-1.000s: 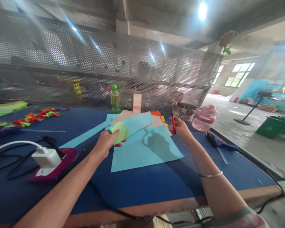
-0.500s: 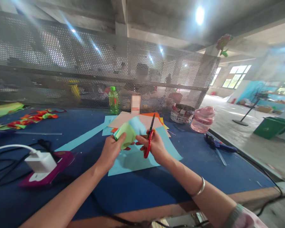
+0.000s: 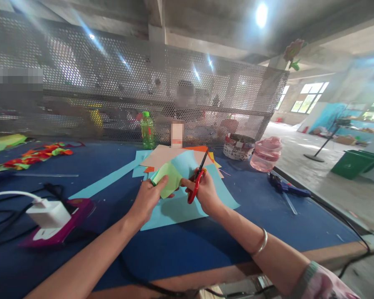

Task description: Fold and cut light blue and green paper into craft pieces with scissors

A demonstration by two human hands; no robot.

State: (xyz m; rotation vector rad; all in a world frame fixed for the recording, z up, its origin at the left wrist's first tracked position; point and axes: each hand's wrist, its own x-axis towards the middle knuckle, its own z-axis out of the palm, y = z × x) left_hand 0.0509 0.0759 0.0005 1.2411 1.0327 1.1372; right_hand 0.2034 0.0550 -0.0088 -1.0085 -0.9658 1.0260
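My left hand [image 3: 149,197] pinches a small stack of light green paper [image 3: 168,179], with darker green showing at its left edge. In my right hand [image 3: 207,191] are red-handled scissors [image 3: 197,185], their dark blades pointing up and away. The fingertips of that hand also reach the right edge of the green paper. A light blue sheet [image 3: 174,216] lies on the table under both hands, and a blue piece rises just behind the green paper. Beyond them are a pale pink sheet [image 3: 157,155] and an orange sheet [image 3: 196,149].
A green bottle [image 3: 147,131], a paper-covered basket [image 3: 238,147] and a pink jug [image 3: 266,154] line the back. A blue glue gun [image 3: 288,189] lies right. On the left are a purple power strip [image 3: 62,236] with a white charger [image 3: 49,214], and orange-green paper strips [image 3: 39,157].
The green paper has turned slightly and sits flatter between my hands. More of the blue piece behind it shows. The scissors remain in my right hand, and the view has shifted a little.
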